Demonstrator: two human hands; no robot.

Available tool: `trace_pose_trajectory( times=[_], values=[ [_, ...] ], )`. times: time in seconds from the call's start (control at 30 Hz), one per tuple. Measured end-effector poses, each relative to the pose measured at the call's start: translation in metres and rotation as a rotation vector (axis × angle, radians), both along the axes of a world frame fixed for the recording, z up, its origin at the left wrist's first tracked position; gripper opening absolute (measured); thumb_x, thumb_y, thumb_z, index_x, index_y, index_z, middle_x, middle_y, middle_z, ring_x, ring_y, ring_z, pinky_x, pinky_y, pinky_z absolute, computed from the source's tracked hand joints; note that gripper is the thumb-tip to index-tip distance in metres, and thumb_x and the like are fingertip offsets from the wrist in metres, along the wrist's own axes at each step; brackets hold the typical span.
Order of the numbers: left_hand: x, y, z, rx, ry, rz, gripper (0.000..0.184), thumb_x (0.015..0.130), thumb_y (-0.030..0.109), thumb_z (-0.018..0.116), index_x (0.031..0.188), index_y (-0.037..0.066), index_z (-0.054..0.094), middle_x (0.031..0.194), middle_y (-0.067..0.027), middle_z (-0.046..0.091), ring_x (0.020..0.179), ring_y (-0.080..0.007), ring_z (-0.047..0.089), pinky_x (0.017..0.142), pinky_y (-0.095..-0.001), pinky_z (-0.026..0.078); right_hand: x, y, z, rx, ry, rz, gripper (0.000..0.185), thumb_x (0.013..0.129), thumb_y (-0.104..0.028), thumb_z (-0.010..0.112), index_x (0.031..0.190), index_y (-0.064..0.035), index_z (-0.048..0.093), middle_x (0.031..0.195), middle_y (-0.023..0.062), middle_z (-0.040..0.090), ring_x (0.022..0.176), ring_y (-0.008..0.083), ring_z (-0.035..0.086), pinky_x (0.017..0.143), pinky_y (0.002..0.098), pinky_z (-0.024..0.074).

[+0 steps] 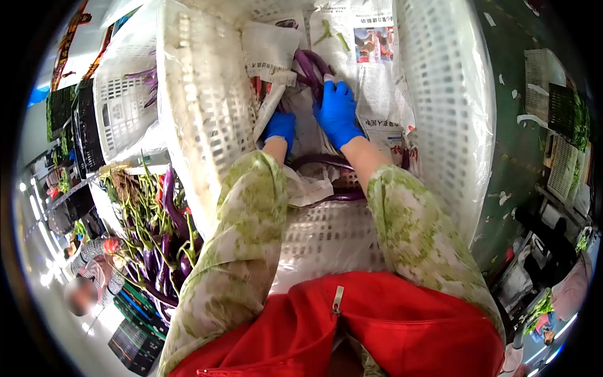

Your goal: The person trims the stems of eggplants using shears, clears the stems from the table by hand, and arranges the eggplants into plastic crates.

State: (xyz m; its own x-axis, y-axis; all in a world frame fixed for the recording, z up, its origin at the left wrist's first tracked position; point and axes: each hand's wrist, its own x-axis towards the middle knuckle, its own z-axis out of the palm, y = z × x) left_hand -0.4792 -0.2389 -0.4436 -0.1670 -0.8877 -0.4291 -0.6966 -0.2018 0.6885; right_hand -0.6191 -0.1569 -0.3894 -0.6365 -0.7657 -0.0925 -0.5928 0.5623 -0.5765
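Both hands, in blue gloves, are inside a white perforated crate (440,113) lined with clear plastic. My right hand (337,110) has its fingers curled at the lower end of long purple eggplants (312,65). Beside a fold of newspaper (269,108), my left hand (281,127) is partly covered, with its fingers hidden. Printed newspaper sheets (375,88) lie under and around the eggplants. More curved eggplants (323,161) rest nearer to me, below the hands, next to a crumpled piece of paper (309,188).
At the left stands a heap of eggplants with green stems (166,232), and behind it another white crate (119,100). A person (97,270) is at the far left. Crates with greens (565,113) stand on the green floor (502,169) at the right.
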Motion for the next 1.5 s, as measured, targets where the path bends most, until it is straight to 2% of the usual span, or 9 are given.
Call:
trace_pose_trajectory(
  times=[0.17,0.2,0.33,0.7,0.8,0.93,1.03,1.23,1.5],
  values=[
    [0.006,-0.012,0.035,0.250,0.113,0.117,0.058,0.073,0.023,0.061,0.125,0.000,0.049,0.115,-0.0179,0.055,0.098,-0.0307,0.053,0.086,-0.0401,0.042,-0.012,-0.014,0.014,0.170,-0.101,-0.008,0.074,0.068,-0.020,0.069,0.131,-0.0044,0.035,0.118,0.0276,0.047,0.107,0.0429,0.049,0.088,0.0482,0.0442],
    [0.007,-0.016,0.059,0.430,0.089,0.160,0.046,0.071,0.018,0.059,0.113,0.000,0.053,0.093,-0.0132,0.058,0.079,-0.0253,0.052,0.071,-0.0387,0.045,-0.019,-0.018,0.014,0.197,-0.136,-0.018,0.073,0.068,-0.021,0.069,0.130,-0.0038,0.036,0.115,0.0277,0.049,0.105,0.0427,0.051,0.087,0.0476,0.0449],
    [-0.002,-0.030,0.098,0.443,0.136,0.156,0.038,0.067,0.019,0.066,0.098,0.000,0.057,0.079,-0.0079,0.057,0.067,-0.0180,0.053,0.060,-0.0336,0.043,-0.044,-0.019,0.018,0.226,-0.300,-0.042,0.062,0.067,-0.025,0.069,0.117,-0.0013,0.042,0.100,0.0253,0.059,0.095,0.0409,0.059,0.081,0.0463,0.0486],
    [-0.019,0.002,0.183,0.144,0.522,0.015,0.043,0.073,0.004,0.069,0.113,0.004,0.057,0.080,-0.0015,0.057,0.063,-0.0113,0.055,0.054,-0.0255,0.045,-0.048,-0.009,0.009,0.251,-0.225,-0.196,0.035,0.073,-0.021,0.063,0.103,-0.0041,0.055,0.096,0.0226,0.063,0.093,0.0404,0.061,0.081,0.0475,0.0474],
    [-0.016,0.010,0.210,-0.012,0.582,0.055,0.043,0.074,0.005,0.069,0.116,0.005,0.057,0.083,0.0001,0.057,0.067,-0.0093,0.052,0.059,-0.0235,0.043,-0.064,0.006,0.010,-0.091,-0.349,-0.234,0.041,0.067,-0.016,0.067,0.104,-0.0037,0.055,0.090,0.0173,0.064,0.085,0.0344,0.063,0.076,0.0426,0.0482],
    [-0.012,0.020,0.254,-0.104,0.779,0.109,0.045,0.074,0.005,0.068,0.117,0.004,0.056,0.090,-0.0016,0.058,0.075,-0.0093,0.052,0.068,-0.0228,0.043,-0.072,0.023,0.105,-0.578,-0.797,-0.234,0.041,0.068,-0.006,0.062,0.109,-0.0038,0.055,0.089,0.0039,0.059,0.080,0.0163,0.056,0.072,0.0297,0.0463],
    [-0.003,0.025,0.305,-0.157,0.884,0.114,0.051,0.072,0.007,0.068,0.120,-0.001,0.052,0.090,-0.0026,0.055,0.077,-0.0110,0.052,0.070,-0.0236,0.044,-0.080,0.027,0.168,-0.731,-0.885,-0.158,0.038,0.070,-0.005,0.065,0.108,-0.0030,0.056,0.091,0.0036,0.059,0.083,0.0168,0.058,0.075,0.0298,0.0466],
    [0.055,0.043,0.393,-0.267,1.295,0.246,0.047,0.074,-0.006,0.064,0.119,0.003,0.054,0.084,-0.0014,0.056,0.073,-0.0091,0.053,0.064,-0.0228,0.043,-0.052,0.022,0.311,-0.958,-0.800,0.130,0.044,0.072,-0.004,0.064,0.115,0.0000,0.053,0.097,0.0063,0.058,0.087,0.0183,0.059,0.078,0.0301,0.0483],
    [0.227,0.116,0.490,-0.647,1.790,0.521,0.059,0.080,0.004,0.064,0.132,0.001,0.035,0.089,-0.0022,0.053,0.083,-0.0148,0.058,0.079,-0.0270,0.045,0.111,-0.029,0.478,-0.978,-0.373,0.768,0.041,0.077,-0.005,0.065,0.116,-0.0011,0.055,0.101,0.0029,0.058,0.088,0.0144,0.057,0.078,0.0282,0.0479]
  ],
)
